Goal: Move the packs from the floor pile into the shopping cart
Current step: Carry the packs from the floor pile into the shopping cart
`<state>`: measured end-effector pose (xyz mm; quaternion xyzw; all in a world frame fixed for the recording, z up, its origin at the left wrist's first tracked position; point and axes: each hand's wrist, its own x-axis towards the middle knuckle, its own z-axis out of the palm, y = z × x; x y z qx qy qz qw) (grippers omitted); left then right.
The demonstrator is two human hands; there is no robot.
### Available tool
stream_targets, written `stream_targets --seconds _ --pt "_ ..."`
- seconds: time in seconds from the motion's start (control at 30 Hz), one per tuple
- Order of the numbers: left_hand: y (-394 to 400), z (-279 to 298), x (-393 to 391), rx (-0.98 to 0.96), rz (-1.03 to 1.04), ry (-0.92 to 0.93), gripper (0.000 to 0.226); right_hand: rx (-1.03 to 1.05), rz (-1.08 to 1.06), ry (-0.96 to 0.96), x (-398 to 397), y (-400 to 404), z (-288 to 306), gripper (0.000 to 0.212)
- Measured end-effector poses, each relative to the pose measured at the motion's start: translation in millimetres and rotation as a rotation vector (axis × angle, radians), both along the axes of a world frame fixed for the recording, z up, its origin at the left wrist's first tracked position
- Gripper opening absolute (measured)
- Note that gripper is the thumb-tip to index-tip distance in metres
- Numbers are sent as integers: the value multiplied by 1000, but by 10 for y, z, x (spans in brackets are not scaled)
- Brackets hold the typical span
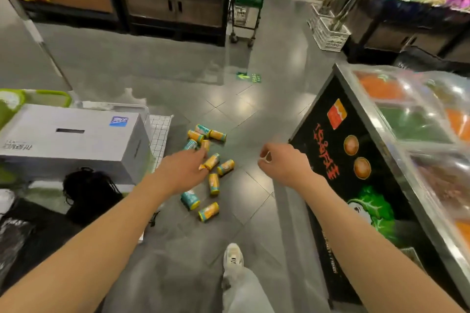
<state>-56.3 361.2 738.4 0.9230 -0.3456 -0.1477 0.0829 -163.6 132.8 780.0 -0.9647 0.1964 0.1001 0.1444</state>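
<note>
Biggest thing near you: the black-fronted chilled display counter w/ steel rim (338,134) at your 3 o'clock. Next, at 9 o'clock, the grey cardboard box (68,140) sits in what looks like the shopping cart, its white wire grid wall (159,132) showing just beside the box. A black bag (89,190) lies at 8 o'clock. A second green cart (248,0) stands well off at 12.

The task's thing: the pile of small yellow-and-teal cylindrical packs (211,168) is scattered on the grey tile floor (254,114), at 12 o'clock just ahead of your white shoe (232,259), between cart and counter. About a dozen lie on their sides, none stacked.

Step, as I read it: you're reaching for a pick; most or all of the pile is left to go. The next move calls for closing on one pack, lifting, then swinging to 9–10 o'clock to drop it over the wire wall, beside the box.

Hands, smallest last: they're apart. Your left hand (183,168) is stretched over the pile, fingers extended downward, tips at or near a pack; contact can't be told, nothing gripped yet. Your right hand (282,160) hovers at 1 o'clock, fingers loosely curled, holding nothing that shows.
</note>
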Motion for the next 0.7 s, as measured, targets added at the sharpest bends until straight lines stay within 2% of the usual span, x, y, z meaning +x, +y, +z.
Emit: stream_targets --seconds 0.2,0.37,0.5,0.7 --pt "-466 -772 795 38 98 58 36 -13 127 70 1055 -619 -777 24" --pt "-638 -1714 1208 18 182 129 36 15 214 121 1680 -810 -1780 24" --pt "-603 -2695 1520 117 137 139 39 23 260 181 2031 -772 -2799 26" --pt "-499 -4337 1849 210 61 128 38 67 281 280 2239 -609 -4649 34"
